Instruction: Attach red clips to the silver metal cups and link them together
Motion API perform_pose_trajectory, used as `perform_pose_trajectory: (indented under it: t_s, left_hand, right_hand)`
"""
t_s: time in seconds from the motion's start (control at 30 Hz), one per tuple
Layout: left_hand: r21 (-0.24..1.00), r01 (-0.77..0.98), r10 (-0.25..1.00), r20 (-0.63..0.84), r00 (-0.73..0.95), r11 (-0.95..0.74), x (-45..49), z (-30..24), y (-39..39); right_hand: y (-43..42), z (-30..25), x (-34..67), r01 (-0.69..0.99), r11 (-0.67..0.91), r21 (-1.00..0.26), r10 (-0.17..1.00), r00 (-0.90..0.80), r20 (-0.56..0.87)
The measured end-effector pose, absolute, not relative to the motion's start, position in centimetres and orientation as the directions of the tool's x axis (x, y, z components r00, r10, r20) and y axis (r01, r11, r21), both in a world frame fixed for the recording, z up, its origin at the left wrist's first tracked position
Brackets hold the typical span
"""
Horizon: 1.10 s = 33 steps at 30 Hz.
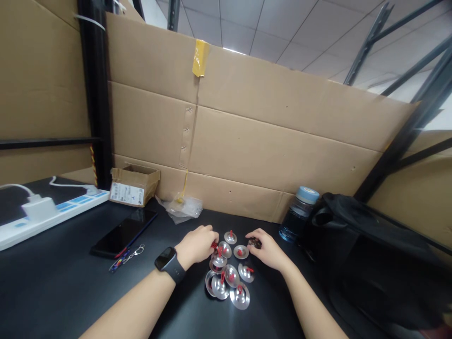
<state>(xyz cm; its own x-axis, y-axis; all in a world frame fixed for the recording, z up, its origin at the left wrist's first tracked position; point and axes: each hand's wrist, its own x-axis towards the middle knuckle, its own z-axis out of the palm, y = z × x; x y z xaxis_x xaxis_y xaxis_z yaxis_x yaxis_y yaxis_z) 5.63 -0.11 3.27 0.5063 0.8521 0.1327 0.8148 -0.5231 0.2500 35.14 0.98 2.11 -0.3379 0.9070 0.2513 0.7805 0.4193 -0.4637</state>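
Several silver finger cymbals [231, 275] with red cord loops lie loosely grouped on the black table, some overlapping. My left hand [197, 242], with a dark watch [165, 259] on its wrist, is closed at the group's left edge. Its fingertips pinch a red cord [214, 245] beside the upper cymbals; what hangs from that cord is partly hidden. On the other side, my right hand [266, 247] is closed around a small, dark brown, shiny rounded thing [254, 242], whose kind I cannot make out. One cymbal [241, 252] lies just left of these fingers.
Left of the hands are a phone [125, 233], a keyring [127, 258], a white power strip [67, 207] and an open cardboard box [132, 188]. A clear plastic bag [183, 208] lies behind. To the right stand a bottle [298, 214] and a black bag [367, 254]. Cardboard [247, 141] walls the back.
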Motion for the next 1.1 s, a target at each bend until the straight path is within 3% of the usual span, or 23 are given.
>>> perform_pose_trajectory:
  t_s: [0.7, 1.1]
  left_hand:
    - [0.262, 0.812, 0.851, 0.102, 0.515, -0.523, 4.7, 3.3, 0.7]
    - [0.215, 0.859, 0.885, 0.076, 0.459, -0.464, 4.9, 4.1, -0.1]
  right_hand:
    - [0.5, 2.1, 33.7, 0.814, 0.393, -0.428, 0.918, -0.317, 0.240]
    - [-0.7, 2.7, 32.3, 0.809, 0.396, -0.434, 0.918, -0.362, 0.162]
